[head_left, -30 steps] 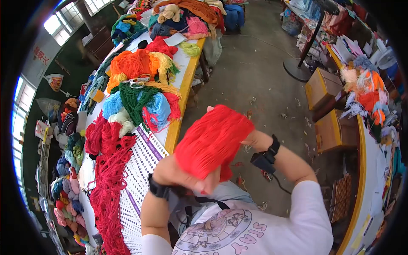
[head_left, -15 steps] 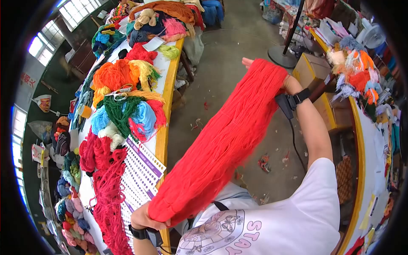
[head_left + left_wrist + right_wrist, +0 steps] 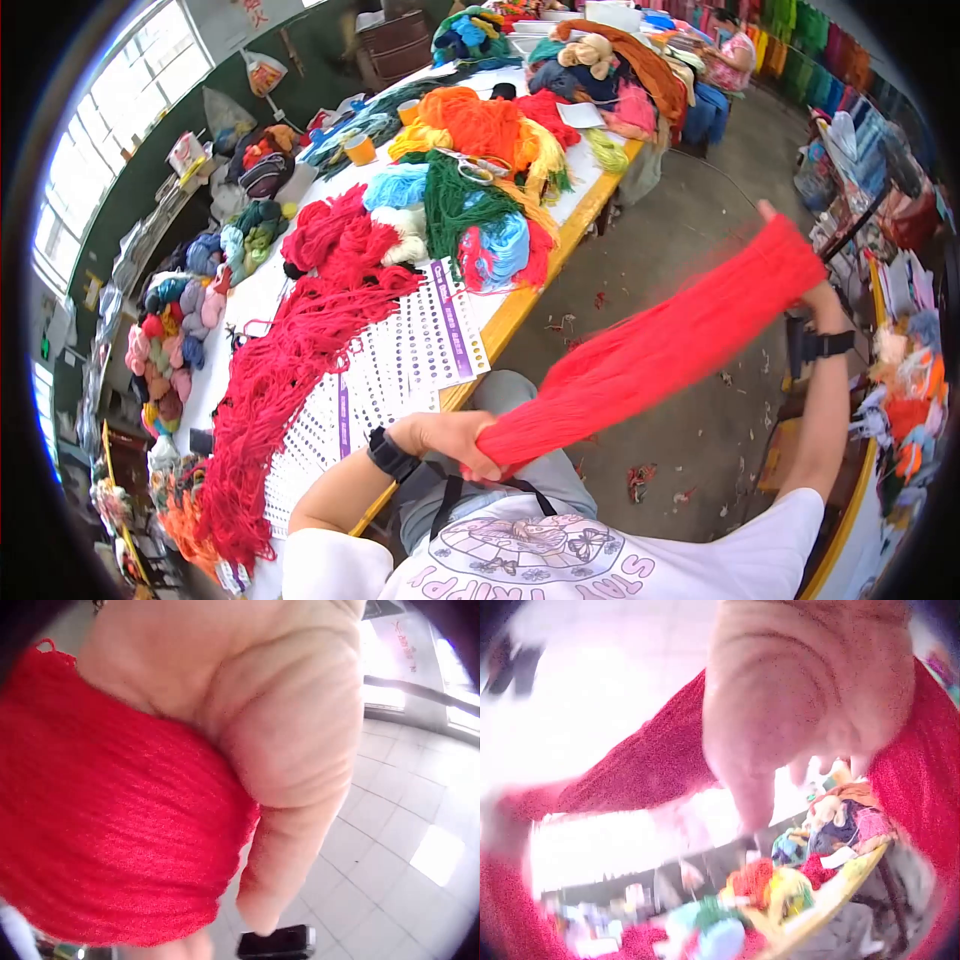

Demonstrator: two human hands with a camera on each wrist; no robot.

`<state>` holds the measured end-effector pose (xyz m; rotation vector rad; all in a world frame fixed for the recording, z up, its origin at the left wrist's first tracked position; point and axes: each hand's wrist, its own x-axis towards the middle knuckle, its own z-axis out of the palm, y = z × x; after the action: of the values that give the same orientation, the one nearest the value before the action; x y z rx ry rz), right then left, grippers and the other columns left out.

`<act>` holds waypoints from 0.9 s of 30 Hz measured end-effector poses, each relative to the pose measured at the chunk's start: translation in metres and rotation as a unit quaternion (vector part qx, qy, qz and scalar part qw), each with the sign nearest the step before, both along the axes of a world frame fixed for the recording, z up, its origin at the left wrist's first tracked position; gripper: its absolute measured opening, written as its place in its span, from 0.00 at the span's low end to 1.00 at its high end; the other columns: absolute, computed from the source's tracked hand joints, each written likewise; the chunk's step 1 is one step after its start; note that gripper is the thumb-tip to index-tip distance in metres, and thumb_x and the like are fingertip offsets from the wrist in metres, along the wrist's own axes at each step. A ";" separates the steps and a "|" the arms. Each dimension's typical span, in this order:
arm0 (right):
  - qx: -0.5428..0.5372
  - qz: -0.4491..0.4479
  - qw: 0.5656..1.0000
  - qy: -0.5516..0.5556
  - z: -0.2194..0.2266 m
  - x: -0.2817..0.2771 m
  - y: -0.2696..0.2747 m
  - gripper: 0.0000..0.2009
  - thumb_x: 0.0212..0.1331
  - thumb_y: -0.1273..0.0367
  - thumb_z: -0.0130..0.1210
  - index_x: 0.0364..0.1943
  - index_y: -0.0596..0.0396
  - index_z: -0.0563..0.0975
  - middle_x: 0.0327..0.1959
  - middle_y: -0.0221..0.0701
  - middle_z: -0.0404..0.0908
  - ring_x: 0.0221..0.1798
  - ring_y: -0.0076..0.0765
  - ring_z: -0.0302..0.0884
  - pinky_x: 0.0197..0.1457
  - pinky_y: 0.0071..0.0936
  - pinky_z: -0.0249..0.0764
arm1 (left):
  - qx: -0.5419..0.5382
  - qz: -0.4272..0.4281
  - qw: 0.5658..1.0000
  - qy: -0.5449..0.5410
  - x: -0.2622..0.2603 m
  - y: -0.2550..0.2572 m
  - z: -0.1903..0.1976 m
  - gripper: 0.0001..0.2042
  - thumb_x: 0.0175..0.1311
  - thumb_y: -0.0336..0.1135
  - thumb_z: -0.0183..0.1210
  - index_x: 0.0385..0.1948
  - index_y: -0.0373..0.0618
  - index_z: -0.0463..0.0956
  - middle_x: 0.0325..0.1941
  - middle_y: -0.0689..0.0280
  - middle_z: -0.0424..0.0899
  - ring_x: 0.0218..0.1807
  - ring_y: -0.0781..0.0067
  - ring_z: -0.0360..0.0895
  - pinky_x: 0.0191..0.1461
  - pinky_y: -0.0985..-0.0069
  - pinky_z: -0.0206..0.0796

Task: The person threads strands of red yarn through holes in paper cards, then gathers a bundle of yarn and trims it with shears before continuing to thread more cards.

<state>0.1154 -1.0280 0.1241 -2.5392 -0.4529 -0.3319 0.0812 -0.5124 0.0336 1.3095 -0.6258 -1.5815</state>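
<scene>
Stretching the red yarn hank (image 3: 650, 350) taut off the table's (image 3: 520, 305) front edge: I'm seeing left hand (image 3: 450, 440) gripping its near end, right hand (image 3: 800, 270) hooked through the far end, hands well apart.

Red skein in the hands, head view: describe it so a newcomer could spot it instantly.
Start at the long yellow-edged table heaped with coloured yarn, then look right, over the floor. There the red skein stretches taut between the left hand near the person's chest and the raised right hand. Unlike the loose darker red yarn lying on the table, it hangs in the air.
</scene>
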 end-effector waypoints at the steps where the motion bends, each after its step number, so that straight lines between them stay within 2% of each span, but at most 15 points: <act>1: -0.008 -0.004 1.000 0.000 0.011 0.000 0.001 0.32 0.55 0.69 0.51 0.64 0.58 0.53 0.66 0.37 0.52 0.69 0.34 0.46 0.70 0.29 0.43 | -0.013 0.035 0.998 0.048 -0.008 0.011 0.000 0.14 0.46 0.28 0.65 0.34 0.37 0.73 0.21 0.68 0.76 0.21 0.83 0.72 0.24 0.84 0.64; 2: -0.015 -0.010 1.000 -0.001 0.018 -0.002 0.002 0.32 0.56 0.69 0.50 0.64 0.59 0.51 0.67 0.37 0.52 0.69 0.34 0.47 0.69 0.28 0.44 | -0.027 0.069 0.993 0.092 -0.012 0.017 0.004 0.12 0.48 0.30 0.65 0.32 0.38 0.73 0.21 0.71 0.75 0.22 0.86 0.72 0.24 0.87 0.63; 3: -0.023 -0.016 1.000 -0.002 0.026 -0.004 0.004 0.32 0.57 0.69 0.50 0.64 0.61 0.50 0.67 0.37 0.52 0.69 0.34 0.47 0.69 0.27 0.44 | 0.017 0.044 0.998 0.040 -0.018 0.014 0.003 0.15 0.48 0.30 0.65 0.36 0.37 0.72 0.27 0.69 0.76 0.28 0.83 0.74 0.32 0.84 0.67; 6: -0.021 0.019 1.000 -0.006 0.038 0.002 0.048 0.32 0.57 0.68 0.50 0.64 0.60 0.50 0.67 0.37 0.52 0.69 0.33 0.47 0.69 0.27 0.45 | -0.090 0.056 0.993 -0.049 -0.018 0.010 -0.014 0.21 0.49 0.34 0.65 0.44 0.35 0.69 0.36 0.67 0.77 0.41 0.77 0.74 0.46 0.78 0.66; 7: -0.005 0.050 0.999 -0.008 0.039 0.004 0.072 0.32 0.57 0.68 0.50 0.64 0.60 0.50 0.67 0.37 0.52 0.69 0.33 0.47 0.69 0.27 0.45 | -0.031 0.052 0.983 -0.171 -0.010 0.008 -0.002 0.28 0.50 0.39 0.65 0.51 0.35 0.65 0.48 0.62 0.74 0.53 0.72 0.68 0.58 0.73 0.58; 8: 0.022 0.093 0.995 -0.005 0.038 0.005 0.100 0.32 0.57 0.68 0.50 0.64 0.60 0.50 0.67 0.37 0.52 0.69 0.33 0.47 0.69 0.27 0.45 | -0.039 0.066 0.945 -0.317 0.001 0.009 -0.015 0.32 0.50 0.44 0.64 0.55 0.35 0.63 0.54 0.58 0.70 0.57 0.68 0.65 0.60 0.72 0.56; 9: 0.055 0.141 0.989 0.003 0.036 0.007 0.127 0.32 0.57 0.68 0.50 0.64 0.60 0.49 0.67 0.37 0.52 0.69 0.33 0.47 0.69 0.27 0.45 | -0.052 0.179 0.943 -0.275 0.006 -0.014 0.021 0.35 0.49 0.47 0.64 0.55 0.34 0.62 0.58 0.55 0.66 0.61 0.64 0.62 0.63 0.71 0.53; 10: 0.089 0.190 0.978 0.016 0.031 0.008 0.153 0.33 0.57 0.68 0.50 0.64 0.60 0.49 0.67 0.37 0.52 0.69 0.33 0.47 0.69 0.27 0.45 | -0.048 0.281 0.903 -0.322 0.014 -0.020 0.018 0.37 0.49 0.48 0.64 0.57 0.34 0.59 0.59 0.55 0.65 0.63 0.64 0.60 0.65 0.70 0.49; 11: 0.121 0.237 0.963 0.028 0.027 0.008 0.177 0.33 0.57 0.68 0.50 0.64 0.60 0.49 0.66 0.37 0.52 0.69 0.33 0.48 0.69 0.28 0.45 | -0.155 0.338 0.891 -0.260 0.023 -0.036 0.025 0.39 0.49 0.50 0.63 0.59 0.35 0.56 0.60 0.54 0.64 0.64 0.65 0.59 0.66 0.70 0.48; 12: 0.149 0.279 0.948 0.039 0.021 0.009 0.199 0.33 0.57 0.68 0.50 0.64 0.60 0.49 0.66 0.37 0.52 0.69 0.33 0.48 0.69 0.28 0.45 | -0.252 0.342 0.878 -0.222 0.032 -0.057 0.037 0.40 0.48 0.50 0.64 0.60 0.37 0.55 0.59 0.57 0.66 0.62 0.68 0.61 0.65 0.70 0.51; 14: 0.183 0.339 0.922 0.047 0.007 0.012 0.233 0.33 0.57 0.68 0.50 0.64 0.60 0.49 0.66 0.37 0.52 0.68 0.33 0.48 0.69 0.28 0.45 | -0.296 0.308 0.900 -0.092 0.041 -0.080 0.043 0.43 0.40 0.54 0.67 0.57 0.37 0.59 0.58 0.60 0.67 0.62 0.66 0.62 0.63 0.69 0.53; 20: 0.072 0.335 0.939 -0.025 -0.014 0.037 0.253 0.25 0.54 0.66 0.50 0.58 0.56 0.61 0.62 0.39 0.58 0.67 0.33 0.51 0.68 0.26 0.47 | -0.369 0.120 0.921 -0.037 0.064 -0.101 0.012 0.36 0.38 0.43 0.71 0.52 0.37 0.67 0.53 0.60 0.72 0.56 0.71 0.68 0.58 0.72 0.59; 23: 0.117 0.298 0.944 0.083 -0.044 0.056 0.242 0.30 0.57 0.64 0.50 0.63 0.57 0.54 0.66 0.38 0.54 0.68 0.34 0.48 0.69 0.28 0.45 | -0.367 0.025 0.927 0.074 0.053 -0.116 0.007 0.27 0.44 0.40 0.68 0.45 0.34 0.70 0.36 0.60 0.79 0.42 0.68 0.75 0.48 0.73 0.65; 24: 0.031 0.282 0.948 0.143 -0.059 0.064 0.234 0.29 0.57 0.65 0.51 0.62 0.56 0.56 0.65 0.39 0.55 0.68 0.35 0.49 0.69 0.29 0.46 | -0.341 0.003 0.935 0.098 0.051 -0.113 0.003 0.23 0.47 0.39 0.66 0.42 0.34 0.71 0.30 0.61 0.79 0.36 0.68 0.77 0.44 0.73 0.67; 27: -0.138 0.326 0.914 0.197 -0.088 0.055 0.200 0.28 0.53 0.67 0.55 0.60 0.56 0.61 0.63 0.39 0.59 0.63 0.38 0.56 0.65 0.33 0.53 | -0.265 0.143 0.940 0.164 0.029 -0.107 -0.021 0.16 0.54 0.41 0.60 0.34 0.36 0.72 0.20 0.69 0.73 0.22 0.77 0.70 0.35 0.76 0.67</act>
<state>0.1708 -0.8281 0.0361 -2.4385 -1.1931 0.5160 0.1101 -0.6198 0.0122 0.6800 -0.5673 -1.2353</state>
